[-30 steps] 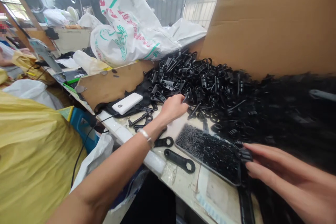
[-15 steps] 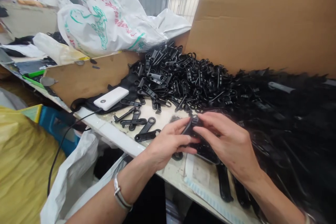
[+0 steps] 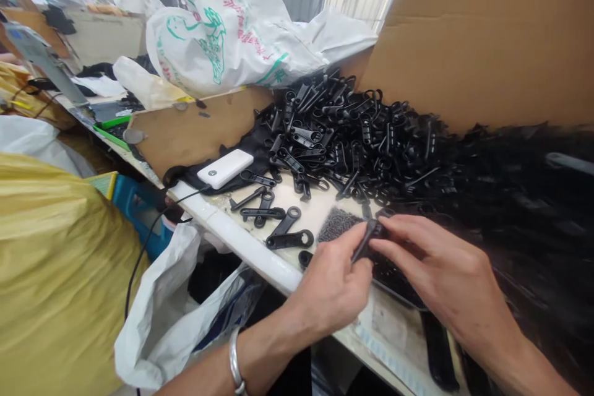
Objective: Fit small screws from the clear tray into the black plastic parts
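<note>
Between my two hands is a black plastic lever-shaped part (image 3: 366,241), held above a tray of small dark pieces (image 3: 341,224). My left hand (image 3: 331,278) is closed around its near end, thumb and fingers pressed together. The fingertips of my right hand (image 3: 431,260) pinch its far end; whether they also hold something small is hidden. Several like black parts (image 3: 290,238) lie loose on the worktop to the left of the tray. Behind my hands rises a large heap of such black parts (image 3: 343,130).
A white power bank (image 3: 226,168) with a black cable rests on dark cloth at the worktop's left edge. Cardboard (image 3: 487,37) stands behind the heap. A white printed sack (image 3: 223,31) hangs at the back; an opened white bag (image 3: 158,322) and a yellow sack (image 3: 55,272) are below left.
The view has swung left, so things appear farther right. My left fingers, spread around the part before, have closed on it. The tray of small pieces shows more now.
</note>
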Demonstrator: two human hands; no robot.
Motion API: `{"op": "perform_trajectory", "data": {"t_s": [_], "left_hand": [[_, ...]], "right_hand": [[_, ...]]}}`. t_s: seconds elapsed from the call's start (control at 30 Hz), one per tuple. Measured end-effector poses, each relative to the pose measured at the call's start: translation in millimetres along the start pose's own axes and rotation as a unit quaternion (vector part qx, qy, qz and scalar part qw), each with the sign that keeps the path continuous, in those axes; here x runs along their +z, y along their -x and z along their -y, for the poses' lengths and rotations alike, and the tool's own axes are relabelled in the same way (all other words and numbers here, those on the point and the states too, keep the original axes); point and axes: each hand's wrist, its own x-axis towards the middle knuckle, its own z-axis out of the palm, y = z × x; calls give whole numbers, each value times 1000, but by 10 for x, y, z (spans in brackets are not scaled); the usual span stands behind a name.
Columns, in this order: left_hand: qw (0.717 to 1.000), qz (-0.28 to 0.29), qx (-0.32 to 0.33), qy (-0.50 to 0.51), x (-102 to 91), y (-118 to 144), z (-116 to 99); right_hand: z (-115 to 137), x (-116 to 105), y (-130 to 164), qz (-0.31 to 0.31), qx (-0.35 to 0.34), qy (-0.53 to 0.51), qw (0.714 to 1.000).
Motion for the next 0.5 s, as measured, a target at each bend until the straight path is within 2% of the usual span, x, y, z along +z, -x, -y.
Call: {"op": "perform_trajectory", "data": {"t_s": [0.1,0.2,0.27,0.37,0.5], "left_hand": [[999,-27,-25,16,-119,12,18],[997,-32,-57,31,-300,16,-2],[997,-44,-56,-8,-455,16,-53],[989,-112,-24,-98,-726,-3,-167],[962,-193,25,-191,-1051,-49,-300]], "right_hand": [[84,56,-13,35,23,-56,998],[112,73,-102,132,12,-126,983],[40,76,-209,175,23,-143,974],[-210,121,-417,153,58,-84,983],[-544,347,-746,126,50,18,991]]}}
